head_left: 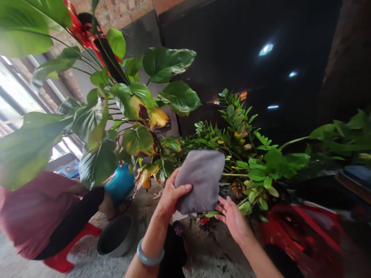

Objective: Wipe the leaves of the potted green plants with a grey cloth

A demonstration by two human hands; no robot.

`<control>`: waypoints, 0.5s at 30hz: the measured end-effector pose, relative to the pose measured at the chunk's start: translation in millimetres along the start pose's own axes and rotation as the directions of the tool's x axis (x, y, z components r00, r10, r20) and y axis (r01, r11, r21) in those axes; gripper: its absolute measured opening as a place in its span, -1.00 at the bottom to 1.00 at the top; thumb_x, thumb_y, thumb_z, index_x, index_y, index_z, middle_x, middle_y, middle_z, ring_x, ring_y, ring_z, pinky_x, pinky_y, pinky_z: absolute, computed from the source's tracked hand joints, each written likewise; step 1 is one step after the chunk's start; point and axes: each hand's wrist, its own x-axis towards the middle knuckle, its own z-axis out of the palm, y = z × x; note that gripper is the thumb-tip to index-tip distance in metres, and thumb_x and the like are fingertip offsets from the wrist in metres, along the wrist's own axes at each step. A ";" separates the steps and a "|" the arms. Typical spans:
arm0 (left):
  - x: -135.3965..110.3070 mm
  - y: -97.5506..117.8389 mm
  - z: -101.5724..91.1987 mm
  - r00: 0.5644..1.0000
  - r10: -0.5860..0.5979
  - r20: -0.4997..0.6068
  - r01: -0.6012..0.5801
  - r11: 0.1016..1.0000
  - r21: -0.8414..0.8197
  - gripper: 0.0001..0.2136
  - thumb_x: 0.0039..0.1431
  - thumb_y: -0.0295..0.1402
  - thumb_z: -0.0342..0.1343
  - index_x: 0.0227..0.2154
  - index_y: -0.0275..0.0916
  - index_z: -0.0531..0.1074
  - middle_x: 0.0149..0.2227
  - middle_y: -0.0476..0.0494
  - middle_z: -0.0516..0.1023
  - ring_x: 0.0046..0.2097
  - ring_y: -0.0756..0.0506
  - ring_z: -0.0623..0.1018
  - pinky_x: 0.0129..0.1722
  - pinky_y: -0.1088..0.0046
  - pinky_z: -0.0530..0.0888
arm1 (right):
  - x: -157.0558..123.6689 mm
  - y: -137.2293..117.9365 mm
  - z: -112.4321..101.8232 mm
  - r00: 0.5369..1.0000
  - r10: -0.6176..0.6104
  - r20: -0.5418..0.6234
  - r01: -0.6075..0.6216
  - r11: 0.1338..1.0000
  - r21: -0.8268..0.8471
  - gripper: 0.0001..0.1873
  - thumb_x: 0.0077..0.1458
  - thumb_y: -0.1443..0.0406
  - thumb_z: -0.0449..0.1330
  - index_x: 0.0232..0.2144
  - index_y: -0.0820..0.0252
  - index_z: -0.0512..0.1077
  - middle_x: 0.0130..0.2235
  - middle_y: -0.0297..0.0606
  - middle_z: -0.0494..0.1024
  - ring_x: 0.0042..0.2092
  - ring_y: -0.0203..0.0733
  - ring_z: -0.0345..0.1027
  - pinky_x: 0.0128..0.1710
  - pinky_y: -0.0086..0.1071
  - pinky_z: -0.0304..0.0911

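Note:
A grey, soft-looking folded cloth is held up in front of me, before the plants. My left hand grips its left edge, thumb on the near face and the fingers mostly hidden behind. My right hand is by the cloth's lower right corner, palm up with the fingers spread; whether a fingertip touches the cloth I cannot tell. Behind it stand a leafy plant with small glossy leaves and a large-leaved plant with some yellow and brown leaves.
At the left a person in a pink top sits on a red stool, near a dark basin and a blue container. A red basket-like object is at the lower right. A dark glossy panel stands behind.

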 end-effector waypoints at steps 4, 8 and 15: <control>15.7 -2.1 5.2 0.992 0.086 -0.096 -0.093 0.993 -0.068 -0.45 -0.42 -0.27 0.41 -0.23 -0.23 0.46 -0.35 -0.04 0.56 -0.37 -0.10 0.52 -0.36 0.44 0.43 | 0.3 -3.1 7.2 1.000 -0.010 0.000 0.010 1.000 0.014 -0.55 -0.10 -0.05 0.22 -0.27 0.13 0.51 0.00 -0.10 0.49 -0.08 0.02 0.37 -0.31 -0.23 0.34; 3.7 -44.5 2.4 0.982 -0.175 -0.068 0.180 0.981 0.076 -0.46 -0.45 -0.30 0.43 -0.26 -0.28 0.47 -0.42 -0.05 0.55 -0.41 -0.10 0.50 -0.40 0.42 0.42 | 0.5 -4.3 4.0 0.999 0.013 0.050 -0.014 0.999 0.033 -0.53 -0.09 -0.07 0.20 -0.29 0.15 0.52 -0.12 -0.13 0.56 -0.07 0.02 0.37 -0.31 -0.26 0.33; -1.9 -13.0 -7.6 0.997 -0.074 0.028 0.075 0.997 -0.035 -0.42 -0.44 -0.29 0.43 -0.20 -0.26 0.48 -0.36 -0.08 0.57 -0.36 -0.10 0.52 -0.38 0.46 0.44 | 0.3 -2.2 -2.6 0.999 0.036 -0.001 -0.036 0.998 0.051 -0.55 -0.07 -0.05 0.19 -0.29 0.17 0.51 -0.02 -0.08 0.50 -0.09 0.01 0.38 -0.32 -0.23 0.34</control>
